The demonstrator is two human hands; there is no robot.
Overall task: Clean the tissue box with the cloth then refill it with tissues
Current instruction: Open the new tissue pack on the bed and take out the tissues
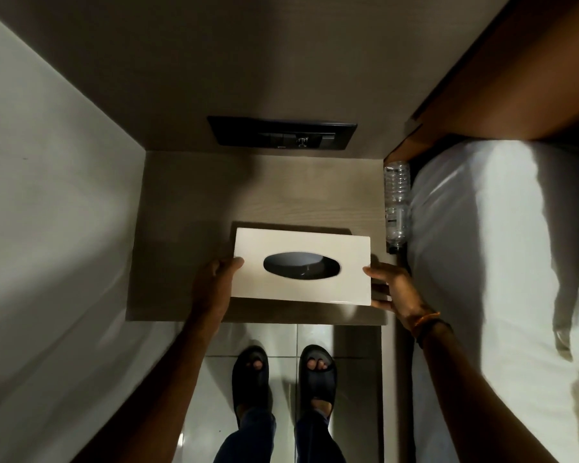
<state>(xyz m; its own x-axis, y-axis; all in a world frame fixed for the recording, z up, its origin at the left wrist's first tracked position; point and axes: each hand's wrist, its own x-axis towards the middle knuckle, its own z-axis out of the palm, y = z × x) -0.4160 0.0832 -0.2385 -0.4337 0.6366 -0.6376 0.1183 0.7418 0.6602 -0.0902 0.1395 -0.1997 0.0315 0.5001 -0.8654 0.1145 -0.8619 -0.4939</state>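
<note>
Head view: left hand (214, 282) and right hand (393, 289) clamp their fingers on the short ends of the white tissue box (301, 267) over the table (264, 198). Looks rigid, light, glossy, likely slippery; end grips suit it.

From my remote seat, the oval slot of the tissue box (301, 266) shows only darkness, so I cannot tell what lies inside. The fingers of the left hand (214, 285) and right hand (393, 289) vanish under the box's ends. The markings on the wall panel (283, 132) are too small to read. The plastic bottle (396, 207), possibly empty, is partly tucked behind the bed (502, 248), which the right edge cuts off.
</note>
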